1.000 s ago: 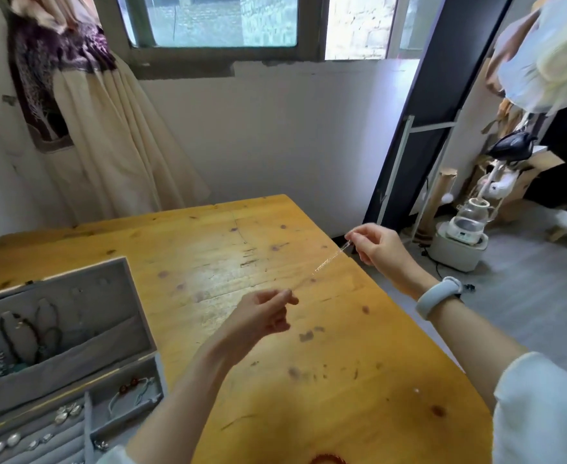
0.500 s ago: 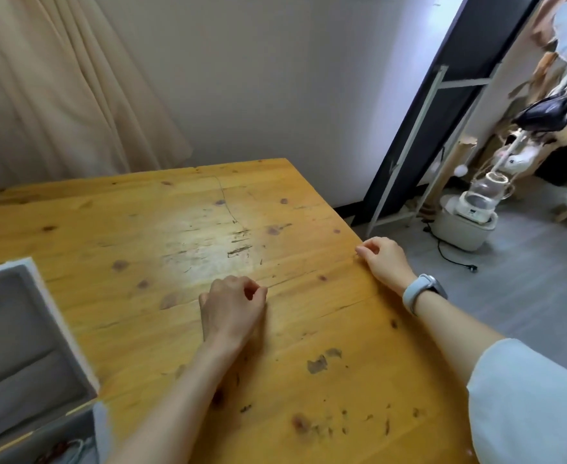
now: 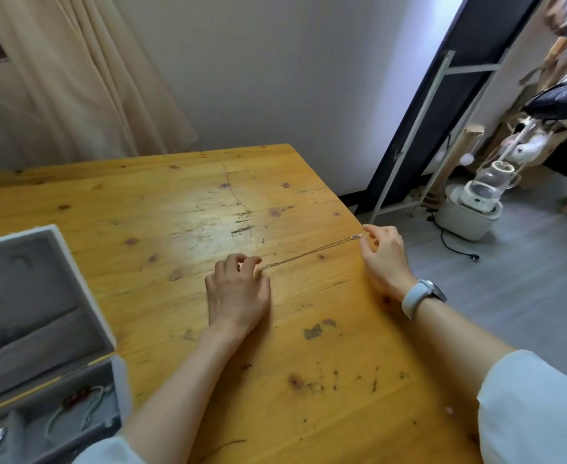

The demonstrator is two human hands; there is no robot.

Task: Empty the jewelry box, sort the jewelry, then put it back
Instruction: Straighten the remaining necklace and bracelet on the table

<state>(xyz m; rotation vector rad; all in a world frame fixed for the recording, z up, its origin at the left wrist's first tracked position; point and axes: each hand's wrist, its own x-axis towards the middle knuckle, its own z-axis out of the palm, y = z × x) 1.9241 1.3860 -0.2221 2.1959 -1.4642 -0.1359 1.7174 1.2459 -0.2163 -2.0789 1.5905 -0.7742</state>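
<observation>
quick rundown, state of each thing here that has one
jewelry box: lid open, jewelry inside
chain: stretched straight on the table, between both hands
left hand: fingers curled, pinching one chain end
right hand: thumb and fingertips at the other chain end
red-bead bracelet: lying in the box's front compartment
table: bears box and chain

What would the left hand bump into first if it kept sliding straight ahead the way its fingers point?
Probably nothing soon: beyond the left hand, past the thin chain it pinches, only bare wooden table shows up to the far edge, then the wall. Depth is hard to judge.
</observation>
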